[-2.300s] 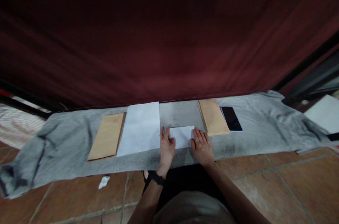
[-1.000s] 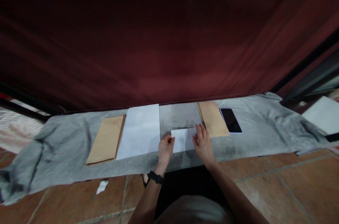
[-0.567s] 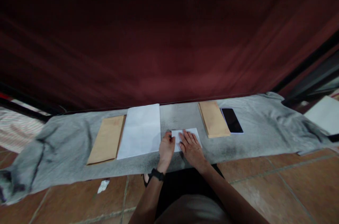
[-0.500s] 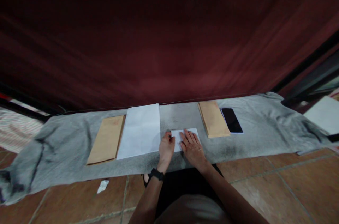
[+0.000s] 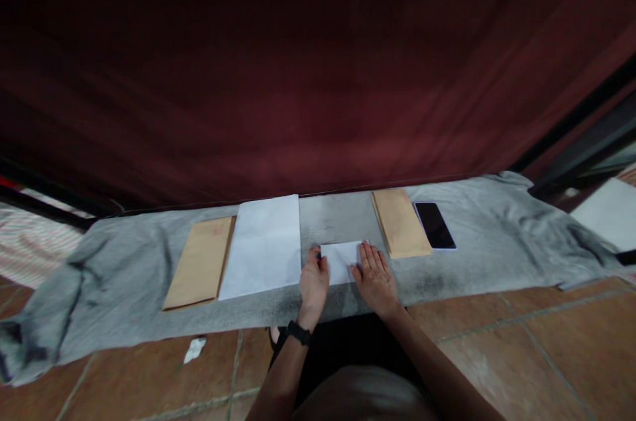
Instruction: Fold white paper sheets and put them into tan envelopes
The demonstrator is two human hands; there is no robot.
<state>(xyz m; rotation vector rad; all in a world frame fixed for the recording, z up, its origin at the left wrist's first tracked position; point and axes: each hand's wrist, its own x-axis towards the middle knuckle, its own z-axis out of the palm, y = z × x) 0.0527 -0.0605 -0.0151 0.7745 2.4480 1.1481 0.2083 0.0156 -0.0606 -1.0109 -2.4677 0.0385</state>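
A small folded sheet of white paper lies on the grey cloth in front of me. My left hand, with a black band on its wrist, is at the paper's left edge. Its fingers are curled and the thumb and forefinger close on that edge; the fingertips are partly hidden. My right hand lies flat over the paper's right end, fingers stretched out and close together, covering that edge. Left of my left hand is a stack of larger white sheets.
Brown envelopes lie at the far left, and more brown envelopes sit to the right. Beside these is a dark phone. Grey cloth covers the long narrow surface, with a dark red panel behind. Crumpled tissue is on the tiled floor.
My right hand first lifted from the paper's right end, then pressed on its middle, and has now slid right to that end. My left hand curled its fingers at the left edge.
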